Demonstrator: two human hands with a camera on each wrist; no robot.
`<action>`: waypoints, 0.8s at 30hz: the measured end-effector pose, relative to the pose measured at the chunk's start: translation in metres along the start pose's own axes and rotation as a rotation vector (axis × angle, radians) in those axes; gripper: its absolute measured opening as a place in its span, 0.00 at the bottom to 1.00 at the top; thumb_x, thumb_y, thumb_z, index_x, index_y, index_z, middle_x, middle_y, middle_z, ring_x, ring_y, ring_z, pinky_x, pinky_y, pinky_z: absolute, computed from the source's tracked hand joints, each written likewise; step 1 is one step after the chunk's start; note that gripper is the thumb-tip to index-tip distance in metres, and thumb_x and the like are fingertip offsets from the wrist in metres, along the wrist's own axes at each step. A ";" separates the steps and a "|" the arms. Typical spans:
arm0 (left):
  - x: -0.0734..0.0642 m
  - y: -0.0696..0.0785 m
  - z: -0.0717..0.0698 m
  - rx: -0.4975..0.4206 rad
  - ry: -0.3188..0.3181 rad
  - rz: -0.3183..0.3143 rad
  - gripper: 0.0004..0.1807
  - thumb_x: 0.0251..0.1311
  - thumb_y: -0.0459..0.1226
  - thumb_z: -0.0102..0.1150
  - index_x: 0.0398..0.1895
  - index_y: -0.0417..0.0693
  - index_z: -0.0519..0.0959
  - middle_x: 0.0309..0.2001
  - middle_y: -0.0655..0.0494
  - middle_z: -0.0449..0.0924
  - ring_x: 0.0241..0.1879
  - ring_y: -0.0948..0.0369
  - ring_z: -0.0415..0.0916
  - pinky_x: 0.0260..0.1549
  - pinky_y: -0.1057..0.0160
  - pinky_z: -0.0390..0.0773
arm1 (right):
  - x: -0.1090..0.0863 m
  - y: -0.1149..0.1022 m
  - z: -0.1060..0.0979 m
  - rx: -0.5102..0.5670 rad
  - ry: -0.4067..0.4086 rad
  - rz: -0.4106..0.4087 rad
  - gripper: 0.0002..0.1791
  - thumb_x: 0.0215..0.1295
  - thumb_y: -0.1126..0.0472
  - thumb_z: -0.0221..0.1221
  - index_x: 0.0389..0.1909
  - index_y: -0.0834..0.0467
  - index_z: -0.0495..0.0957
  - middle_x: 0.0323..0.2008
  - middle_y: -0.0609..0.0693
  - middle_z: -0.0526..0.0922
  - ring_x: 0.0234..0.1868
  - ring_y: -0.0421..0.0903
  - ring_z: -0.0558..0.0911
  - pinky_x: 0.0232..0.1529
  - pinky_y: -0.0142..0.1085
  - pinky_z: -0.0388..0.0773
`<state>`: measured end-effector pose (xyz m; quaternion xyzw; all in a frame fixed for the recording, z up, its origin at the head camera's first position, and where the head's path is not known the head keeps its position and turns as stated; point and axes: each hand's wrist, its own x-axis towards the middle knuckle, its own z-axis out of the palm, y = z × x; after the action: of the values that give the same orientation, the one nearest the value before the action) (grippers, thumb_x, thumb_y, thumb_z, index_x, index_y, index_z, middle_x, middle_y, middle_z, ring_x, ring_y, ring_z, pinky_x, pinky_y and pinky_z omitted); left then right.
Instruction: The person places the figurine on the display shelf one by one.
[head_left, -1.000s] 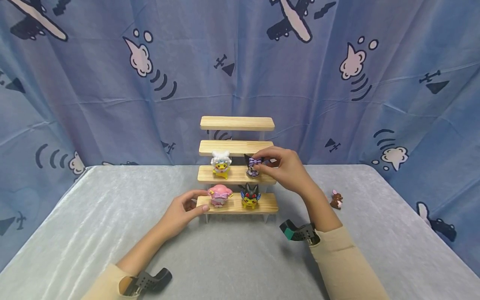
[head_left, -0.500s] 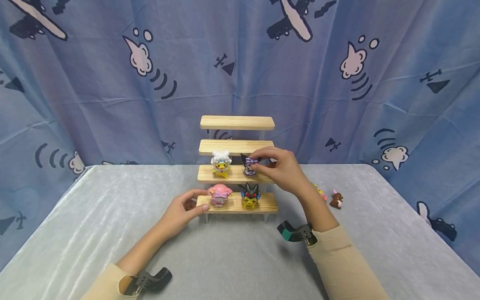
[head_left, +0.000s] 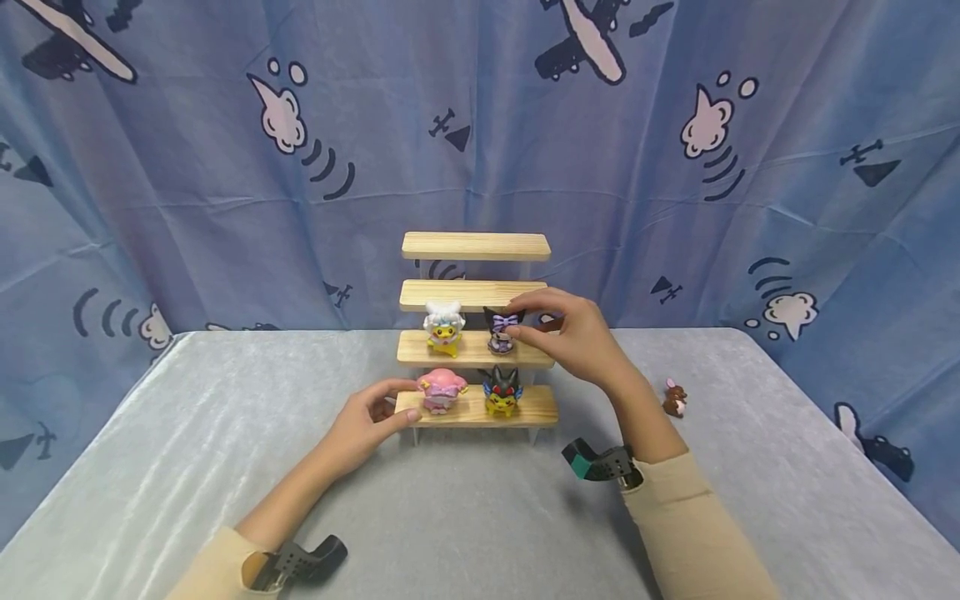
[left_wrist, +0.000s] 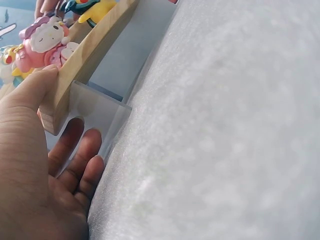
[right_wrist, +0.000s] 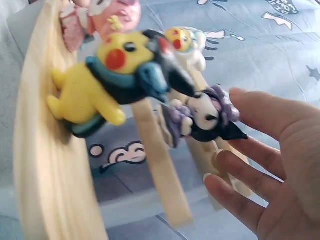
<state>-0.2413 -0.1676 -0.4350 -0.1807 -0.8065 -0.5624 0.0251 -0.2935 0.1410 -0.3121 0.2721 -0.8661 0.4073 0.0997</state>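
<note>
At the lowest step of a tiered wooden display shelf [head_left: 405, 417], my left hand [head_left: 367, 418] grips the left end. Its thumb lies on the board; the other fingers are around the clear side panel [left_wrist: 100, 112]. A small black-and-purple rabbit-eared figurine [head_left: 501, 340] stands on the second step's right side. Beside it my right hand [head_left: 573, 333] has thumb and forefinger spread, the thumb tip at its purple bow. A pink figurine [head_left: 441, 390] and a black-hooded yellow figurine [head_left: 502, 393] occupy the bottom step. On the second step's left is a white-capped yellow figurine [head_left: 445, 332].
On the grey cloth-covered table [head_left: 450, 517], a small brown figurine [head_left: 675, 398] lies right of my right forearm. Two upper steps, including the top board [head_left: 476, 245], rise behind. A blue patterned curtain [head_left: 360, 125] hangs at the back.
The rabbit-eared figurine shifted slightly left along its step. Since then my right hand has drawn a little to the right, its fingers wider apart. My left hand stayed put.
</note>
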 end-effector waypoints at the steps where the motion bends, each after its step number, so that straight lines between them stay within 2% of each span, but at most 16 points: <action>1: 0.000 0.000 0.001 -0.004 -0.001 -0.006 0.21 0.65 0.39 0.66 0.60 0.46 0.79 0.40 0.49 0.81 0.27 0.68 0.73 0.28 0.68 0.74 | -0.001 0.000 -0.002 -0.005 0.007 0.008 0.17 0.65 0.55 0.68 0.54 0.52 0.84 0.56 0.50 0.83 0.55 0.53 0.82 0.50 0.46 0.84; 7: 0.000 0.000 0.003 0.000 -0.003 -0.013 0.20 0.65 0.39 0.66 0.59 0.49 0.79 0.38 0.50 0.80 0.26 0.67 0.72 0.28 0.68 0.73 | -0.009 0.005 -0.018 -0.058 0.084 0.021 0.17 0.68 0.54 0.65 0.55 0.54 0.83 0.57 0.52 0.83 0.56 0.52 0.82 0.51 0.50 0.83; 16: 0.000 0.000 0.000 0.005 0.006 -0.012 0.21 0.64 0.39 0.66 0.60 0.48 0.79 0.37 0.55 0.80 0.27 0.68 0.72 0.28 0.68 0.74 | -0.021 0.014 -0.038 -0.156 0.157 -0.004 0.14 0.71 0.53 0.62 0.51 0.55 0.85 0.51 0.52 0.86 0.51 0.50 0.84 0.52 0.50 0.83; 18: -0.001 -0.001 0.000 0.010 0.006 -0.018 0.20 0.64 0.39 0.66 0.60 0.50 0.79 0.37 0.55 0.79 0.27 0.67 0.72 0.28 0.68 0.73 | -0.024 0.017 -0.042 -0.174 0.160 0.007 0.13 0.72 0.53 0.62 0.50 0.55 0.85 0.51 0.51 0.86 0.51 0.47 0.84 0.51 0.44 0.83; 20: -0.001 -0.001 -0.001 0.014 0.005 -0.022 0.20 0.65 0.40 0.66 0.60 0.51 0.79 0.38 0.54 0.80 0.27 0.67 0.72 0.28 0.68 0.73 | -0.028 0.021 -0.046 -0.180 0.163 0.028 0.13 0.72 0.52 0.61 0.50 0.53 0.86 0.51 0.51 0.86 0.50 0.41 0.83 0.50 0.35 0.82; 24: 0.000 -0.002 0.000 0.020 0.000 -0.021 0.20 0.65 0.40 0.66 0.60 0.52 0.79 0.41 0.52 0.81 0.27 0.67 0.73 0.28 0.68 0.74 | -0.037 0.026 -0.056 -0.113 0.165 0.089 0.15 0.74 0.51 0.59 0.52 0.54 0.85 0.53 0.53 0.86 0.49 0.27 0.80 0.49 0.19 0.75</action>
<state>-0.2417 -0.1684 -0.4364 -0.1719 -0.8139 -0.5546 0.0211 -0.2796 0.2116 -0.3080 0.1928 -0.8877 0.3830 0.1676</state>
